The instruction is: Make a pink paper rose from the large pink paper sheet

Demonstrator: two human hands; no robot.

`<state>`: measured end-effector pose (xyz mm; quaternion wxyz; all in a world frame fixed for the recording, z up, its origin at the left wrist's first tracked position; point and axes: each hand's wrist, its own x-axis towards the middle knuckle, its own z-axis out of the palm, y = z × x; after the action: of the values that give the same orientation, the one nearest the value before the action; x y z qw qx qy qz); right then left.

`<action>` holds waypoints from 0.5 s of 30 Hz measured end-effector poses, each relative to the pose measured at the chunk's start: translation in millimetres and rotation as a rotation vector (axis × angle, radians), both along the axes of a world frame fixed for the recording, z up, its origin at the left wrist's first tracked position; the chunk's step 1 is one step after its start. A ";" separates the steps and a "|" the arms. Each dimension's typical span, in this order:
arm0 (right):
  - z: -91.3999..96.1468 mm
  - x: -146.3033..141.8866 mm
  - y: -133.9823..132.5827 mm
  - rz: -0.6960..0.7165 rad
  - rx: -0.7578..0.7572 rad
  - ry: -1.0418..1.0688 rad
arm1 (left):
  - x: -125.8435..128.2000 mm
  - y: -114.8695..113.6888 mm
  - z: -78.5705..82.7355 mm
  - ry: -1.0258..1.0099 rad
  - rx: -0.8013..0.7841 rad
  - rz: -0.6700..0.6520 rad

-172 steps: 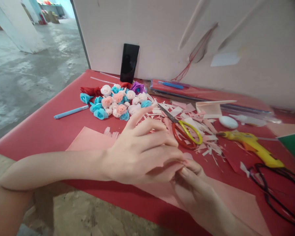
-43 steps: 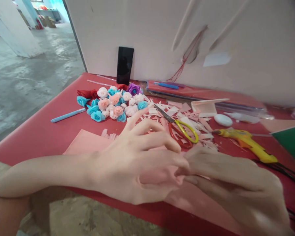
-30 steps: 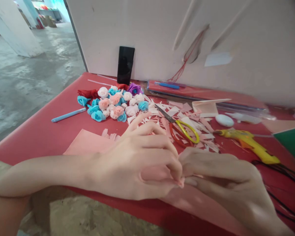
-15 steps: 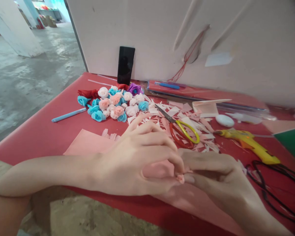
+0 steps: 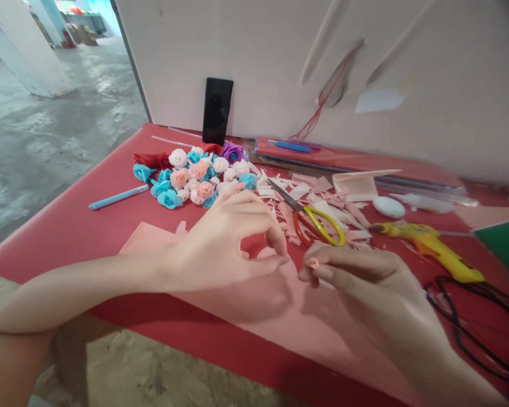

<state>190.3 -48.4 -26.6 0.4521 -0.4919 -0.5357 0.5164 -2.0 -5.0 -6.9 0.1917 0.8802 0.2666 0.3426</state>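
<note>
Thumb and fingers of my right hand (image 5: 365, 288) pinch a small pink paper rosebud (image 5: 313, 263), just above the pink paper sheet (image 5: 254, 305). To its left, my left hand (image 5: 233, 243) is apart from the bud. Its thumb and index fingertips press together, and whatever may be between them is too small to make out. Beyond the hands lie scissors (image 5: 322, 223) with one yellow and one red handle, on a heap of pink and white paper scraps (image 5: 288, 212). Behind my left hand is a cluster of paper roses (image 5: 203, 172) in blue, white, pink, red and purple.
A yellow glue gun (image 5: 432, 249) lies at right, its black cable (image 5: 453, 322) looping near my right forearm. A black phone (image 5: 218, 110) leans on the white panel. A blue pen (image 5: 119, 198) lies at left; a white oval object (image 5: 388, 207) sits near the glue gun.
My left hand has drawn away to the left from the rosebud, its thumb and index tips now meeting. My right hand has raised the bud slightly and keeps its pinch.
</note>
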 end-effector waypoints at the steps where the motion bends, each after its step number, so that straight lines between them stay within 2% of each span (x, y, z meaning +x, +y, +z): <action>1: -0.4 0.0 0.3 -0.025 -0.033 0.016 | -0.3 3.6 -1.9 0.013 0.002 0.016; 6: 1.3 -1.5 -0.6 -0.089 -0.186 0.031 | -4.9 23.8 -11.8 0.143 -0.005 0.054; 10: 4.4 -0.4 3.5 -0.026 -0.341 -0.036 | -11.9 34.1 -21.8 0.337 0.101 0.017; 12: 4.4 1.9 8.5 0.092 -0.363 -0.124 | -14.9 33.4 -30.6 0.437 0.120 -0.048; 15: -1.5 5.2 14.9 0.409 -0.377 -0.307 | -17.6 25.0 -47.3 0.499 0.114 -0.089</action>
<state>195.5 -33.5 -28.1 0.1535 -0.5211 -0.5802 0.6068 -19.6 20.0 -54.2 0.0851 0.9577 0.2471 0.1206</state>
